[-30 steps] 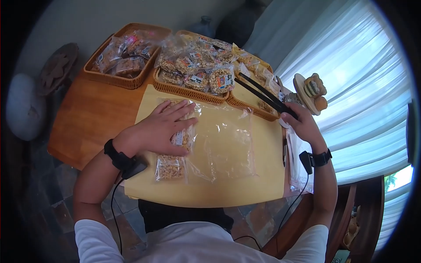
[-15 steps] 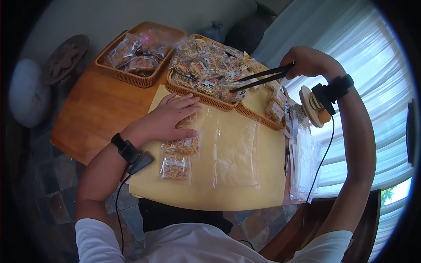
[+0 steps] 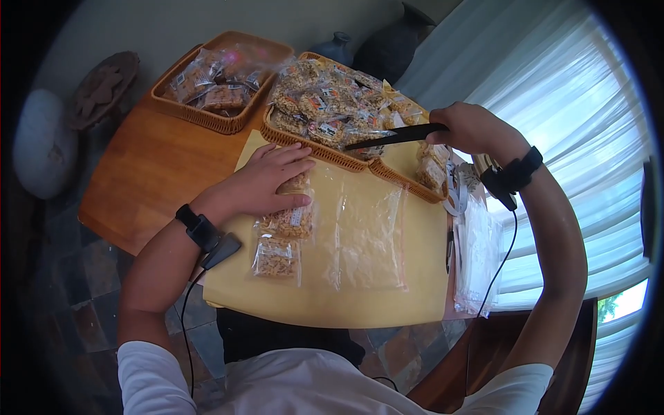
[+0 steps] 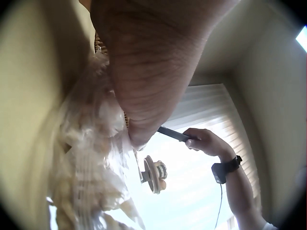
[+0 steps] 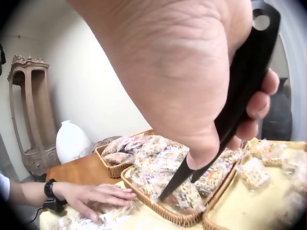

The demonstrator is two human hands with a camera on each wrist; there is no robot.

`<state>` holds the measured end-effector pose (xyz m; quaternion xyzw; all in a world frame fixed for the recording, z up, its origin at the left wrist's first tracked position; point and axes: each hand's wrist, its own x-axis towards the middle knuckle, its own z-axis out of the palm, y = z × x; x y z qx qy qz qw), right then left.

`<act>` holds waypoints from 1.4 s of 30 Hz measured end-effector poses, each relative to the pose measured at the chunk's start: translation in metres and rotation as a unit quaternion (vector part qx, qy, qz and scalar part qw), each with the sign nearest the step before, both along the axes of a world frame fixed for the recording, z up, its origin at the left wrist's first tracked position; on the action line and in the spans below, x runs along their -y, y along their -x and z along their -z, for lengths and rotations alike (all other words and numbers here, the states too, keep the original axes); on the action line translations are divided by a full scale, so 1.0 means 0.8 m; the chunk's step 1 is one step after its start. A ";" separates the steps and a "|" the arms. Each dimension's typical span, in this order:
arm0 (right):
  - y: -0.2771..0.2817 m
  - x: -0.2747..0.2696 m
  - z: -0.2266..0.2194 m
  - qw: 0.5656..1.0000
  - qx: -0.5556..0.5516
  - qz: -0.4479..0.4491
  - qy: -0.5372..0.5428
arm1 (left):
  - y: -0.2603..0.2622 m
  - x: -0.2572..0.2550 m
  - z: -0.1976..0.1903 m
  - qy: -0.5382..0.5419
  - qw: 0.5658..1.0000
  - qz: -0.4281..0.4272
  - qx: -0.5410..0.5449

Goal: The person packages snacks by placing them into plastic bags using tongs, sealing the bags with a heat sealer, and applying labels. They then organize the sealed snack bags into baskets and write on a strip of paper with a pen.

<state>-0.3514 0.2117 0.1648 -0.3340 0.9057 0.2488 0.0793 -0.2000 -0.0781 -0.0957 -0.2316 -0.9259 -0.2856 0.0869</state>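
My left hand [image 3: 259,181] rests with fingers spread on a row of clear-wrapped nut snacks [image 3: 277,257] on yellow paper. Some of the row is hidden under the palm. My right hand [image 3: 474,129] grips black tongs [image 3: 408,133], reaching in from the right. In the right wrist view the tips of the tongs [image 5: 178,183] are at a wrapped nut cluster [image 5: 184,195] at the front edge of the middle wicker basket [image 5: 165,214]. That basket is heaped with similar labelled packets. A flat, clear plastic bag [image 3: 366,235] lies right of the row.
Brown packets fill the left basket [image 3: 228,126]. In the right basket [image 3: 408,185], wrapped pieces sit along its edges. Clear bags [image 3: 477,256] are stacked at the table's right side, near a small stand with ornaments [image 5: 285,98]. White curtains [image 3: 553,173] hang beyond.
My right hand has moved up and away from the right basket's front, bringing the tongs' tips down to a packet in the middle basket; the arms of the tongs have drawn closer. My left hand stays on the row.
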 end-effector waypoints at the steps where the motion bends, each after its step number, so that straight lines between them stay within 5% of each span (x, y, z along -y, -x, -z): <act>1: -0.001 -0.007 0.004 1.000 0.003 0.003 0.000 | 0.000 0.000 0.000 0.000 1.000 0.003 0.003; 7: 0.008 -0.068 0.038 0.999 -0.008 -0.016 0.043 | 0.002 0.001 -0.004 -0.023 1.000 0.006 0.007; 11: -0.004 -0.111 0.063 0.982 0.037 0.045 0.182 | 0.001 0.001 -0.008 -0.030 1.000 -0.001 0.004; 15: -0.028 -0.165 0.080 0.927 0.147 0.206 0.276 | 0.001 -0.001 -0.007 -0.039 0.999 -0.003 0.008; 17: -0.043 -0.207 0.095 0.853 0.225 0.272 0.385 | -0.001 -0.002 -0.008 -0.034 0.999 -0.001 0.012; 26: -0.154 -0.348 0.167 0.710 0.248 0.426 0.502 | -0.003 -0.007 -0.009 -0.018 1.000 0.003 0.013; 42: -0.227 -0.306 0.271 0.622 0.226 0.429 0.615 | -0.004 -0.006 -0.001 0.025 0.999 0.005 0.022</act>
